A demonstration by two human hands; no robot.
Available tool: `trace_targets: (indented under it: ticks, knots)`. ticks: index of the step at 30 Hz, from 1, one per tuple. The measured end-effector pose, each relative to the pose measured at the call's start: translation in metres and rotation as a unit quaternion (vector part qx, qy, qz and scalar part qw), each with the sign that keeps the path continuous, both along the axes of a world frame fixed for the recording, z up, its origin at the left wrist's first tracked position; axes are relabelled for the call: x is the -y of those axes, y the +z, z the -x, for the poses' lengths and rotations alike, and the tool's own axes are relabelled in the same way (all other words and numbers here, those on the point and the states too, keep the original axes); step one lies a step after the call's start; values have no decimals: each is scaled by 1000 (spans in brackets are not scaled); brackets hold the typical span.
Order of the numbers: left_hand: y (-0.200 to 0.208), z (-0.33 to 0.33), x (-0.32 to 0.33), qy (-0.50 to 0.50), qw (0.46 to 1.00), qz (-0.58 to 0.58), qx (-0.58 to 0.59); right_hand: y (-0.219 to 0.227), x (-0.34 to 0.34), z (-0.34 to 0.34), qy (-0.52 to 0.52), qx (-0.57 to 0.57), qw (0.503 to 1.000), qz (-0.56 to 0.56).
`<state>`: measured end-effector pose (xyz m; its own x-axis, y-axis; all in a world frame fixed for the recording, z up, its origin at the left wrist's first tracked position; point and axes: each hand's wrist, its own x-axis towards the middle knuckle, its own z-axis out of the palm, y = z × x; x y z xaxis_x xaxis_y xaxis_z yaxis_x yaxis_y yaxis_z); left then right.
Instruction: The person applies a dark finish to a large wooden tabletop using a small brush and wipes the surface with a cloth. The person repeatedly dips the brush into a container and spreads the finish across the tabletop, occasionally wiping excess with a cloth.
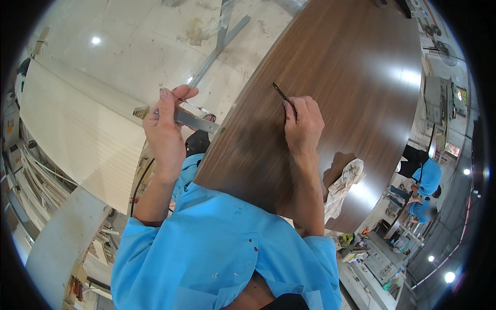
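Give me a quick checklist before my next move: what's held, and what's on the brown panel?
1. Left hand has the metal strip: ok, held in the fingers.
2. Right hand has the thin dark tool: ok, pinched between thumb and fingers.
3. Tool tip off the brown panel: cannot tell from this angle.
4. Panel clear of loose items: not ok, a crumpled cloth lies beside the right forearm.

glossy wood-grain panel (pixel 356 67), metal strip (pixel 195 121)
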<state>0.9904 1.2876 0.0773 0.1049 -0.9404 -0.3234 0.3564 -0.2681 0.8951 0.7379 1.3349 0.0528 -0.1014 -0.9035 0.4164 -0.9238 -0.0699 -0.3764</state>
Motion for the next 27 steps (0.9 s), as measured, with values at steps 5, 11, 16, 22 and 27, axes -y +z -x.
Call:
trace_targets:
  ticks: [5, 11, 16, 22, 27]
  knots:
    - [-10, 4, 7, -2, 1000, -29, 6, -5, -2, -2, 15, 24, 1000, -2]
    - [-15, 16, 7, -36, 997, -61, 2, -3, -10, -2, 92, 66, 993, -22]
    - [-14, 19, 9, -33, 998, -60, 6, -3, -12, -7, 59, 59, 996, 6]
    - [-14, 16, 8, -27, 999, -43, 11, 0, -17, -8, 87, 72, 993, -21]
    - [-12, 15, 4, -31, 998, -48, 19, 8, -18, -32, 60, 78, 995, -1]
